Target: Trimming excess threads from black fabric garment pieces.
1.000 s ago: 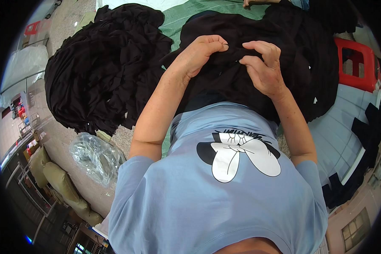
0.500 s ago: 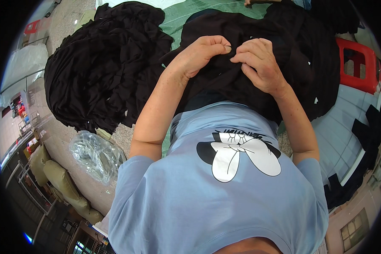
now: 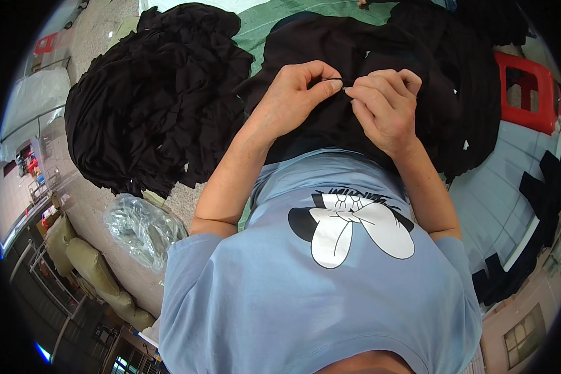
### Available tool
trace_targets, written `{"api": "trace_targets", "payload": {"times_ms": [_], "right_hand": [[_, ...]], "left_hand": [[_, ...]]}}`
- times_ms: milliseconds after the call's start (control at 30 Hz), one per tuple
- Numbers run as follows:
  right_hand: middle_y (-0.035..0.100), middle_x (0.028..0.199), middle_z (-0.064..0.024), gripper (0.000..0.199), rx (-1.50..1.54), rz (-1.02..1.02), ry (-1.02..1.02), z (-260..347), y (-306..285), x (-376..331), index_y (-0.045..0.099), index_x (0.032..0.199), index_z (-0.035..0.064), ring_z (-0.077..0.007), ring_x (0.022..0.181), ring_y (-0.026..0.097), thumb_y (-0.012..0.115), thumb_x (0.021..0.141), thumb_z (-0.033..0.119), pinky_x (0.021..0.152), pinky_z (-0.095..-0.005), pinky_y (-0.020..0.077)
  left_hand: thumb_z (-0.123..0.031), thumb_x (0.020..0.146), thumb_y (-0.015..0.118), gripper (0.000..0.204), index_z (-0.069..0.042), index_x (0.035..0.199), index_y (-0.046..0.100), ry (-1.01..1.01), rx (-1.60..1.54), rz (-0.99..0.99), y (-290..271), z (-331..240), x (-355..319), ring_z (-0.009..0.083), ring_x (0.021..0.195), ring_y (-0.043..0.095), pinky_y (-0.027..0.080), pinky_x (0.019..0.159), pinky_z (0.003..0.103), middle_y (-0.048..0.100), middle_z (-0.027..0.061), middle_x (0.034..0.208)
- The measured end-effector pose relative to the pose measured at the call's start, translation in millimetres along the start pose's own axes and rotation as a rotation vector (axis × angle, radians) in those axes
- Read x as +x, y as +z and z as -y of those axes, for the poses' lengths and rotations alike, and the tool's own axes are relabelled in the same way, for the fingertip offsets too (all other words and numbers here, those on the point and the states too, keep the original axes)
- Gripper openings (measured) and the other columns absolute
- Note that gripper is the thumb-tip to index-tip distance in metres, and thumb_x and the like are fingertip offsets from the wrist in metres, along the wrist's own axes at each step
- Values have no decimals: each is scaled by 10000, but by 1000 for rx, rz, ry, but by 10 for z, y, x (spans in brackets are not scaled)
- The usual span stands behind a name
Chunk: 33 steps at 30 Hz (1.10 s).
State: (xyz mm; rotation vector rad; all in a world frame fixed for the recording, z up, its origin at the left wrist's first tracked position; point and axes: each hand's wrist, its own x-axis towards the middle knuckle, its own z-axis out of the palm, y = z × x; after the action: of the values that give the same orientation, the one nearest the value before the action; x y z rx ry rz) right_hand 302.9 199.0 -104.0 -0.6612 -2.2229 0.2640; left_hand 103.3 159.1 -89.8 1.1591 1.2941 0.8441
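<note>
Black cloth point(image 3: 305, 47) lies in loose folds over my lap and beyond it. Above it, my left hand point(image 3: 296, 100) is closed, pinching a thin black edge of the cloth between thumb and forefinger. My right hand point(image 3: 386, 103) is close beside it, fingers bent and thumb against the forefinger. Its fingertips almost meet those of the left hand, at the end of the dark edge; what lies between them is too small to make out. A few small white specks show on the cloth to the right.
A large heap of black cloth point(image 3: 156, 93) sits to my left, with a clear plastic bag point(image 3: 140, 227) nearer me. At right stand a red plastic stool point(image 3: 527, 93) and a pale panelled surface point(image 3: 489, 187). Green sheeting point(image 3: 255, 37) lies beyond. Part of another person's hand point(image 3: 363, 4) shows at the top edge.
Both hands have come slightly nearer to me, the right one also a little to the right. More of the dark edge shows at my left fingertips. The heap at left has not moved.
</note>
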Motion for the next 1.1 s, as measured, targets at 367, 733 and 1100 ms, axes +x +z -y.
{"api": "trace_targets", "payload": {"times_ms": [367, 733, 1100], "right_hand": [[654, 904, 8, 230, -19, -5, 10, 3, 82, -51, 685, 884, 92, -161, 869, 613, 756, 669, 51, 858, -366, 354], [615, 879, -14, 229, 154, 50, 109, -51, 142, -114, 650, 902, 86, -207, 854, 587, 708, 694, 9, 859, -364, 397], [560, 762, -36, 201, 263, 193, 347, -92, 95, -139, 605, 864, 67, -209, 741, 580, 682, 695, -9, 744, -333, 424]], "left_hand": [[-87, 948, 642, 132, 18, 1021, 672, 39, -86, -89, 108, 101, -23, 41, 824, 544, 451, 754, 193, 637, -24, 890], [6, 879, 681, 146, 30, 1022, 663, 71, -21, 2, 56, 204, 1, 58, 849, 591, 488, 748, 209, 658, 8, 917], [-14, 825, 705, 184, -3, 1003, 659, 351, 336, -74, 134, 161, -7, 235, 796, 654, 513, 723, 301, 654, 109, 908]]}}
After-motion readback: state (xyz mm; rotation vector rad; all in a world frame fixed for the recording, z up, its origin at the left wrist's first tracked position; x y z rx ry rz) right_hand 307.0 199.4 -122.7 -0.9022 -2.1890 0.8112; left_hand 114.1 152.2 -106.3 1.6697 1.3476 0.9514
